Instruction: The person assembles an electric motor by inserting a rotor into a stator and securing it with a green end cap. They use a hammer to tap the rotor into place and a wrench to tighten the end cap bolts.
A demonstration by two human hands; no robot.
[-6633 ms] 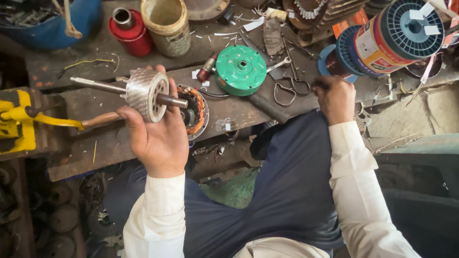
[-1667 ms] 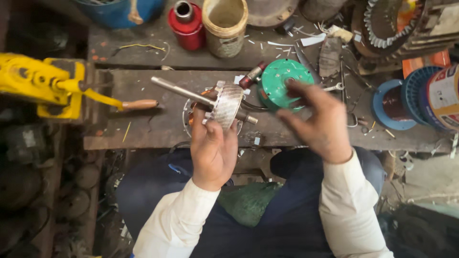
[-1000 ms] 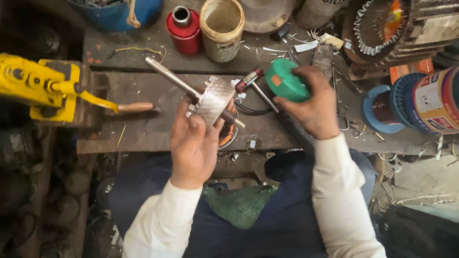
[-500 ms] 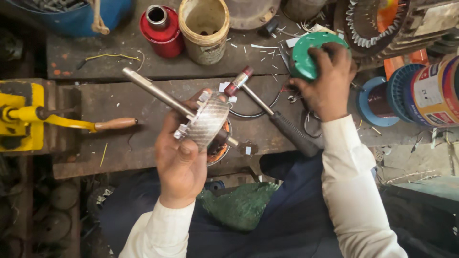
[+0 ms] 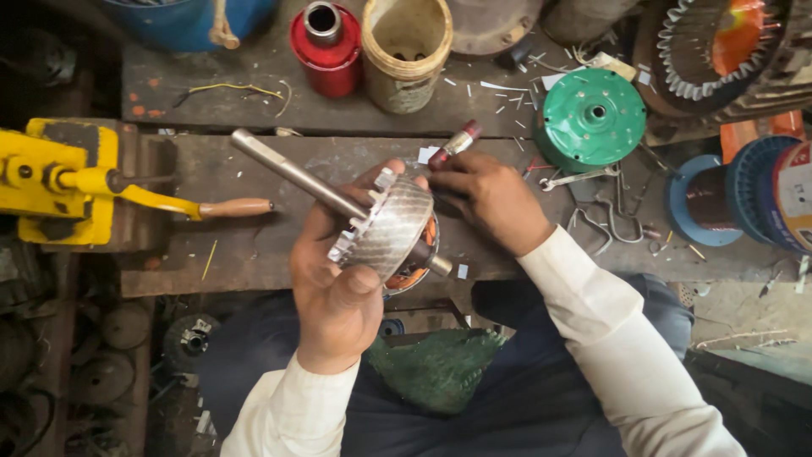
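Observation:
My left hand (image 5: 338,296) grips a ribbed metal motor rotor (image 5: 389,228) above the wooden bench (image 5: 245,254). Its long steel shaft (image 5: 288,169) points up and to the left. Just under the rotor, an orange-wound part (image 5: 427,235) peeks out. My right hand (image 5: 495,199) rests to the right of the rotor with its fingers curled over a thin tool whose red tip (image 5: 459,141) sticks out past them. A round green motor cover (image 5: 592,118) lies on the bench beyond my right hand, apart from it.
A yellow press-like tool (image 5: 59,182) with a wooden handle (image 5: 233,207) stands at the left. At the back are a red can (image 5: 326,46), a beige tub (image 5: 406,51) and a blue tub (image 5: 186,17). Wire spools (image 5: 744,203) and a stator (image 5: 719,42) crowd the right.
My right hand let go of the green cover at the back right and came back to the red-tipped tool beside the rotor. My left hand kept hold of the rotor.

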